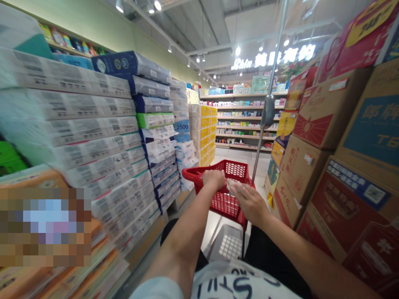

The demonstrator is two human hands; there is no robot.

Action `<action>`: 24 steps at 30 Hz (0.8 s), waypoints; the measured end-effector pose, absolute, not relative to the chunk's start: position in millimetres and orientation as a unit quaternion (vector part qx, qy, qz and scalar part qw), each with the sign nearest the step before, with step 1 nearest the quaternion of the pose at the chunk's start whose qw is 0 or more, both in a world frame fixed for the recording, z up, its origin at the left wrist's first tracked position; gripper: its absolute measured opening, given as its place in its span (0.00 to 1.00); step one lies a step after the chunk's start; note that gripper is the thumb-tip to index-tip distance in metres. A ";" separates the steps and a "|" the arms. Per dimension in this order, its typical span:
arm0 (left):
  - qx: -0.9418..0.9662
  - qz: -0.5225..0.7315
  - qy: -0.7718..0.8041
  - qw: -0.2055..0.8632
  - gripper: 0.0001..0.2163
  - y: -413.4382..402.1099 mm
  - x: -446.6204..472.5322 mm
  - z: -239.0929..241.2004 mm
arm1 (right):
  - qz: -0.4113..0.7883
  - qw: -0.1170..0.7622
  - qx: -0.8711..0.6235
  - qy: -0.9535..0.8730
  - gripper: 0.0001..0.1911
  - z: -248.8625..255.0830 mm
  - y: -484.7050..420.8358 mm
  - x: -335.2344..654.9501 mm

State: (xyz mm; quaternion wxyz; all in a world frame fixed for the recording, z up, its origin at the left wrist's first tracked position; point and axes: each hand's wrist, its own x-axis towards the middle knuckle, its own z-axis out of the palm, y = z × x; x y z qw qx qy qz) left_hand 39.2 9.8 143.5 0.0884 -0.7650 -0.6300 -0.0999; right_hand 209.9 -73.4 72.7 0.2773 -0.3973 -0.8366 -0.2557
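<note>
Gripping red cart (224, 203) with left hand (214, 179) curled around; resting right hand (252, 202) just beside, with fingers almost straight, cannot tell its hold; pushing seemingly not finished.

Floor (261, 172), pale: red shopping cart (190, 172), mid-width; along right edge, stacked printed cartons (307, 164), nearest ones' footing out of sight; toward far left edge, yellow-and-white packs (204, 135) in a tall stack. Low tan base (149, 246), at floor's left edge: white wrapped packs (90, 106), piled high. Shelving unit (246, 147), beyond floor's far edge: small boxes in rows, several tiers, labels illegible
</note>
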 end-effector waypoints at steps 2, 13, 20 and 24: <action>-0.764 -0.103 -0.630 0.088 0.28 9.1 41.6 143.6 | -0.229 0.292 -0.416 -0.830 0.23 79.6 -73.8 212.4; -0.766 -0.099 -0.630 0.080 0.29 10.2 41.6 146.1 | 0.083 0.324 -0.499 -0.799 0.17 127.9 -19.1 200.7; -0.768 -0.103 -0.626 0.086 0.28 9.6 40.9 145.1 | 0.063 0.114 -0.559 -0.819 0.13 144.1 17.2 178.3; -0.767 -0.101 -0.628 0.085 0.28 9.8 39.8 144.4 | 0.051 0.039 -0.603 -0.795 0.09 143.6 18.5 178.6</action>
